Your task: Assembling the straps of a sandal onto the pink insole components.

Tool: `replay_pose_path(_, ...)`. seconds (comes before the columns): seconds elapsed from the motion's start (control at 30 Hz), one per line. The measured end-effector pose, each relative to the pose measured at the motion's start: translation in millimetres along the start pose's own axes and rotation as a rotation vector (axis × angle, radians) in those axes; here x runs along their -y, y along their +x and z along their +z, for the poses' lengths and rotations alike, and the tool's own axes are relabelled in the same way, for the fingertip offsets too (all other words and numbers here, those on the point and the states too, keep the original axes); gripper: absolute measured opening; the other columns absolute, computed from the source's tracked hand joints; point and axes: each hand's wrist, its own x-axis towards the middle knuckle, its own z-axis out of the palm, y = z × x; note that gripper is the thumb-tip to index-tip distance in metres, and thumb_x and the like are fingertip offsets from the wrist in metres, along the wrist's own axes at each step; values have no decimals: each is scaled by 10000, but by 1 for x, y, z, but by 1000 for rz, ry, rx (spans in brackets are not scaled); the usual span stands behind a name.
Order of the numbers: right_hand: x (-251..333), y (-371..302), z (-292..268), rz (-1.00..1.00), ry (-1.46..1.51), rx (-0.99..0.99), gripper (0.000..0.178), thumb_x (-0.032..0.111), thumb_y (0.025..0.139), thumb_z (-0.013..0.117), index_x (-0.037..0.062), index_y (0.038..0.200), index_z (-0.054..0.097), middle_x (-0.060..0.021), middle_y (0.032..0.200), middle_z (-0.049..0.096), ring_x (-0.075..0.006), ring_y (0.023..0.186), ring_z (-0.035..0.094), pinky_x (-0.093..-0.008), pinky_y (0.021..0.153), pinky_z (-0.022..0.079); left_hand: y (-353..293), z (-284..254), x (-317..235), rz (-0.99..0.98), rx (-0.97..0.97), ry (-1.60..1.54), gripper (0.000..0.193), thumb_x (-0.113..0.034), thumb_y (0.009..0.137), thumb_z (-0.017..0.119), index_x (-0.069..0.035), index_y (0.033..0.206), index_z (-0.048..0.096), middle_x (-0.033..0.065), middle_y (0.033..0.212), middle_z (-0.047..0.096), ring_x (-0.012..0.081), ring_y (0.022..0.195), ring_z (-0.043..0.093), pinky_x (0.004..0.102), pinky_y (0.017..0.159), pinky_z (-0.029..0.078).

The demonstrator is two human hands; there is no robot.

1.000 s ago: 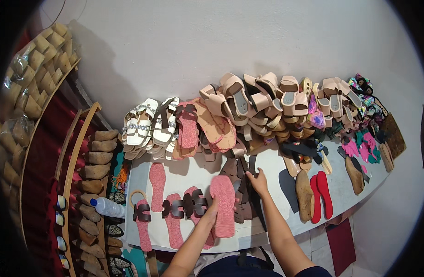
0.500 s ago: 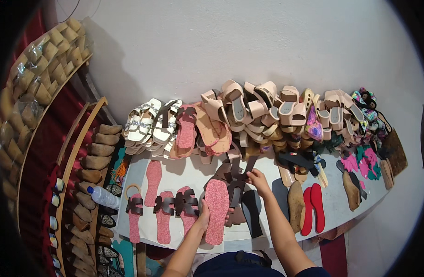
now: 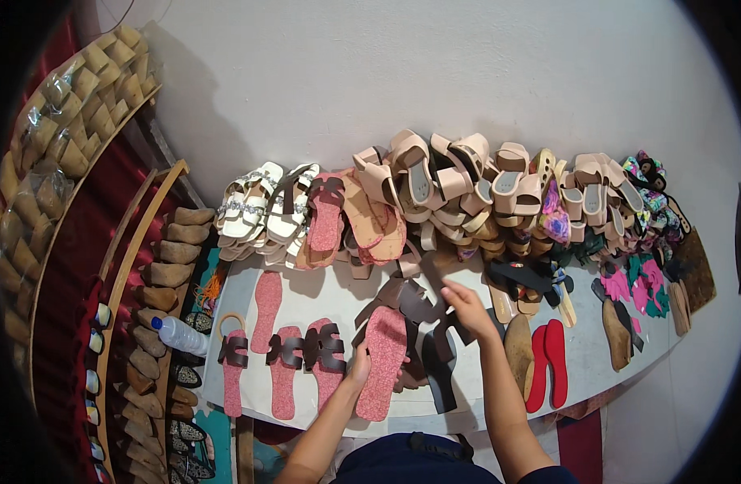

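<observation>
My left hand (image 3: 358,371) is closed around the edge of a pink speckled insole (image 3: 383,363), held upright with its face toward me. Just to its right, the closed fingers of my right hand (image 3: 470,311) grip a dark brown strap upper (image 3: 419,305) with cut-out bands. The upper overlaps a pile of similar brown pieces beside the insole's top end. Left of my left hand lie pink soles with brown straps across them, among them a sandal (image 3: 286,379) and another sandal (image 3: 327,355). A dark sole (image 3: 440,375) rests below my right hand.
Finished sandals, white (image 3: 245,206) and beige (image 3: 419,173), are heaped along the wall. Red insoles (image 3: 556,363) and a wooden shoe last (image 3: 617,335) lie to the right. At left, a rack (image 3: 136,242) of lasts stands by a water bottle (image 3: 181,337).
My right hand has moved slightly right and down, swinging the brown strap upper with it. The pink insole in my left hand has tilted a little, its top shifting right.
</observation>
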Motion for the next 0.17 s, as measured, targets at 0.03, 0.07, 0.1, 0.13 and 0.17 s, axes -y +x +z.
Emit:
replay_pose_path(0.03,14,-3,8,38,19,119,347,185,845,464,5,1141,458,-35,947,546,-83,834,464,-213,753,364,1,-3,3,52,-28,67,653,-499,837,62,-31,1118,419,155,828,574,218,612,573,301,526,484)
replay_pose_path(0.07,19,-4,14,15,-135,175,337,175,845,457,28,1148,457,-45,977,550,-84,874,466,-210,773,361,1,-5,6,51,-31,67,653,-499,837,62,-31,1118,419,155,828,574,218,612,573,301,526,484)
replay_pose_path(0.1,22,-4,17,70,-167,206,331,171,845,452,40,1149,460,-56,994,551,-84,891,462,-205,788,354,1,-5,7,15,22,92,696,-544,819,50,-31,1096,432,146,805,577,211,596,571,292,521,482)
replay_pose_path(0.13,23,-4,19,125,-199,237,325,166,846,448,51,1149,462,-66,1010,553,-83,908,459,-201,802,346,1,-5,7,-21,74,117,740,-588,802,38,-32,1074,444,136,783,580,204,580,570,284,515,480)
replay_pose_path(0.17,23,-5,20,87,-203,215,328,170,845,452,50,1149,463,-72,973,559,-79,888,452,-200,794,349,1,-6,7,-21,74,118,740,-588,802,38,-32,1074,444,136,783,580,204,580,570,284,515,480)
